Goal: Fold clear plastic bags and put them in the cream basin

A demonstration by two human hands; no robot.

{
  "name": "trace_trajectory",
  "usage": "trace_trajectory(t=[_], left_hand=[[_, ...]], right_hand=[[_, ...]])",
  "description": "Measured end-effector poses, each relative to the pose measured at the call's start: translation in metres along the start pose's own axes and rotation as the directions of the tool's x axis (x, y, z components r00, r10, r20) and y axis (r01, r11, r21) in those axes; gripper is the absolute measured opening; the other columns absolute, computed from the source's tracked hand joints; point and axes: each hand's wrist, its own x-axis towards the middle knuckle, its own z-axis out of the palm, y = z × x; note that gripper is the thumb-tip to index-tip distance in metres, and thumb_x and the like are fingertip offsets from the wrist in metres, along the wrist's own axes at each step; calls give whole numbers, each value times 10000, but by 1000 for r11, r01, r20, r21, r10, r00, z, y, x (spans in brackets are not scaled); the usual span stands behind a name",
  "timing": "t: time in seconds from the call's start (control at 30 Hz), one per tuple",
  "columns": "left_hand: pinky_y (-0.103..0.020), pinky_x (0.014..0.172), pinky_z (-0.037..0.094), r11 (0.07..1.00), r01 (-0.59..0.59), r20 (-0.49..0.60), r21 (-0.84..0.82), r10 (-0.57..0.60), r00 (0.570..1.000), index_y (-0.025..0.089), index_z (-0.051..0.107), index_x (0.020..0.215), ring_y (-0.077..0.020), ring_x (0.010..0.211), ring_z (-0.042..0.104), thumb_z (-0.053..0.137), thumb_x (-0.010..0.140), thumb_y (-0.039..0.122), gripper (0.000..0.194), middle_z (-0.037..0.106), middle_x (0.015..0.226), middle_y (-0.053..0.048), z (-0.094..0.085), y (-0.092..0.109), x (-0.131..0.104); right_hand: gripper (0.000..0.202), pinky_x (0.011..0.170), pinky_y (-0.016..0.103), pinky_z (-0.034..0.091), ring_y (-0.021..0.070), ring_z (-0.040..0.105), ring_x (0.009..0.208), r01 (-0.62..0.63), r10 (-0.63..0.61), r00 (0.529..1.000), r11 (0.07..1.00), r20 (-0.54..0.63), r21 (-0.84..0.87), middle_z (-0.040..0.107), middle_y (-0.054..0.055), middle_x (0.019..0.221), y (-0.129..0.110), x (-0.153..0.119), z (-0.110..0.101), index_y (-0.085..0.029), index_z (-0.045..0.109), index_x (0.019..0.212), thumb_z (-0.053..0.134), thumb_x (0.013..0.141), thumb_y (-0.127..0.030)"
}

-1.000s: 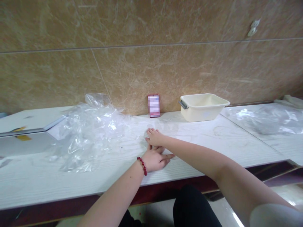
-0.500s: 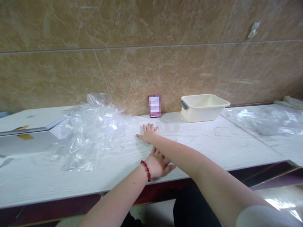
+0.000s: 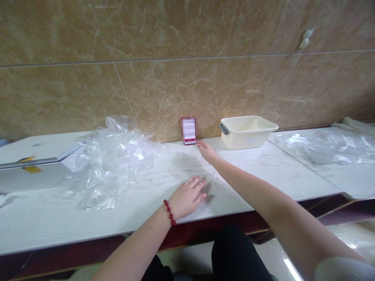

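Observation:
A phone (image 3: 189,130) in a red case leans upright against the wall, its screen facing me and partly blurred. My right hand (image 3: 206,151) reaches to the phone's lower right corner, fingers stretched towards it and holding nothing I can see. Whether the fingertips touch the case I cannot tell. My left hand (image 3: 186,197), with a red bead bracelet (image 3: 170,212) on its wrist, lies palm down near the front of the white table (image 3: 140,218). Its fingers are extended, and nothing is in it.
Crumpled clear plastic bags (image 3: 117,160) are heaped on the left, beside a white box (image 3: 32,177) with yellow tape. A cream plastic tub (image 3: 247,138) with a grey handle stands right of the phone. More clear plastic (image 3: 328,146) lies far right. The marbled wall (image 3: 164,89) bounds the back.
My right hand has gone from flat on the table, in front of the phone, to the phone's lower right corner. My left hand has shifted slightly left, and the two arms no longer overlap.

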Motion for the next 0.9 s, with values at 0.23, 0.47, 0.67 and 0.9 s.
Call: trace_trajectory(t=[0.23,0.47,0.67,0.9], left_hand=[[-451,963,124,948,285,-57,139,-280,958,169,288,1245,-240,1214,169,194,798,455,539,253,1321,-86,18,-27,13],[-513,933,68,926,349,43,142,-358,933,240,174,1282,-287,1225,75,208,659,676,761,122,1353,-120,24,-40,3],[-436,959,119,943,319,40,95,-324,945,237,197,1277,-260,1224,112,270,662,655,747,161,1346,-112,18,-51,-3],[-247,830,351,754,656,-99,-30,-655,749,86,418,1147,-175,964,504,308,765,325,464,527,1083,-128,-23,-108,9]], right_hand=[[479,944,344,202,198,272,1169,295,-155,938,829,311,-475,339,121,1261,20,-60,3,-99,325,1219,322,792,-316],[692,960,402,92,255,111,1216,231,-41,952,744,303,-627,165,95,1341,33,-58,1,-129,210,1281,194,752,-574],[678,931,482,52,284,71,1215,6,165,969,730,184,-684,133,108,1345,41,-30,-11,-151,149,1295,162,759,-565],[467,901,444,185,279,252,1149,90,60,976,761,209,-642,338,116,1248,-11,-27,-11,-171,388,1177,336,768,-391]])
